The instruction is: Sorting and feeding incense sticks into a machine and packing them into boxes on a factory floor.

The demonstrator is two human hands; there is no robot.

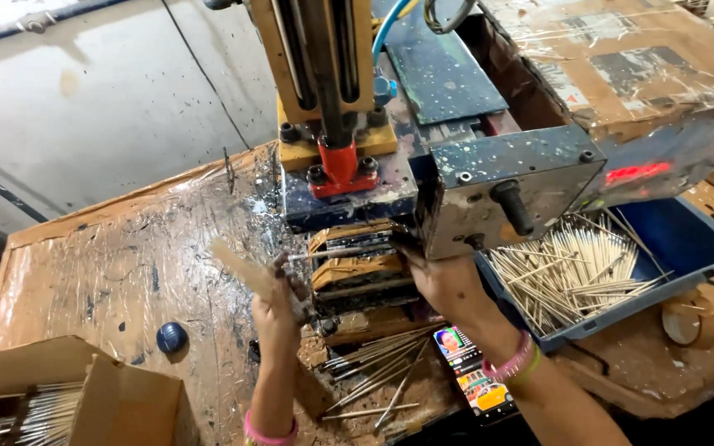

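My left hand point(278, 310) grips a thin pale wooden stick point(241, 266) that points up and to the left, blurred by motion. It is held in front of a small yellow and red press machine point(332, 99). My right hand point(448, 285) reaches up under the machine's grey metal block point(506, 186), beside the stacked jig point(357, 264); whether it holds anything is hidden. A loose heap of sticks point(378, 363) lies on the bench below both hands.
A blue tray point(687, 239) full of pale sticks sits at the right. A phone with a lit screen point(473, 376) lies near my right wrist. A cardboard box point(68, 400) with sticks stands at the lower left, a dark blue cap point(171, 336) beside it.
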